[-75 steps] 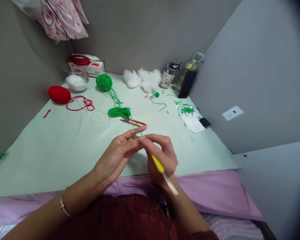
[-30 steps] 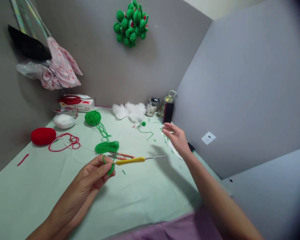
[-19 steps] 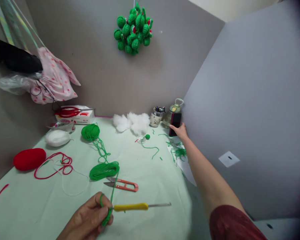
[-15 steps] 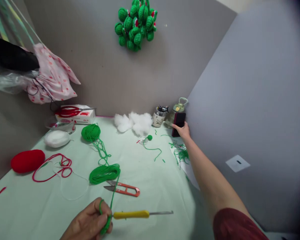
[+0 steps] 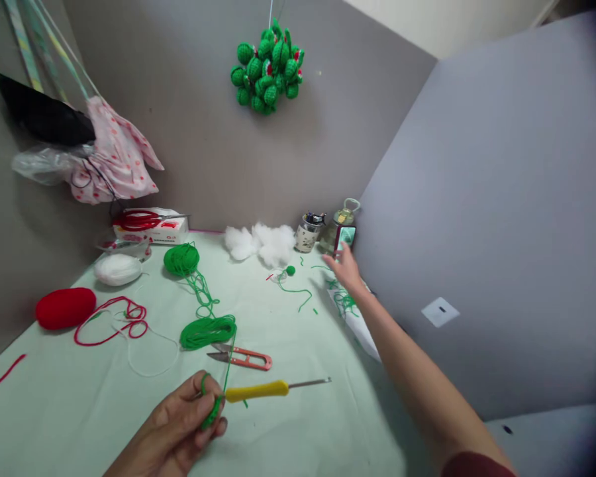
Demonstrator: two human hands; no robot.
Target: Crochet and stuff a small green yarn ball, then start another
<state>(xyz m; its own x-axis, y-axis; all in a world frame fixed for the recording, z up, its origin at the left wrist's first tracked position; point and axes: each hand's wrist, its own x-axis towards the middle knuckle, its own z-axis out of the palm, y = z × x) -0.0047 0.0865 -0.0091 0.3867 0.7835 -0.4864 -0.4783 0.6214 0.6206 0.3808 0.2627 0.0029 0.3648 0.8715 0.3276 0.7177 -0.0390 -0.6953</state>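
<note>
Near the front edge, my left hand (image 5: 186,421) pinches a small green crocheted piece (image 5: 212,412), and a crochet hook with a yellow handle (image 5: 257,391) sticks out to its right. A strand runs from the piece up to a flat bundle of green yarn (image 5: 207,332). At the back right, my right hand (image 5: 346,266) is stretched out with its fingers apart, in front of a phone (image 5: 346,238) whose screen is lit. The phone stands upright against a greenish bottle (image 5: 344,215). Orange-handled thread snips (image 5: 248,359) lie beside the green bundle.
On the left are red yarn (image 5: 65,308), white yarn (image 5: 118,269), a green ball (image 5: 181,259) and a box (image 5: 151,228) with red scissors. White stuffing (image 5: 261,244) and a cup of tools (image 5: 308,235) stand behind. Green crocheted pieces (image 5: 268,69) hang above.
The phone's screen has gone from dark to lit. My right hand has let go of its side and now spreads its fingers before it. The view has shifted slightly.
</note>
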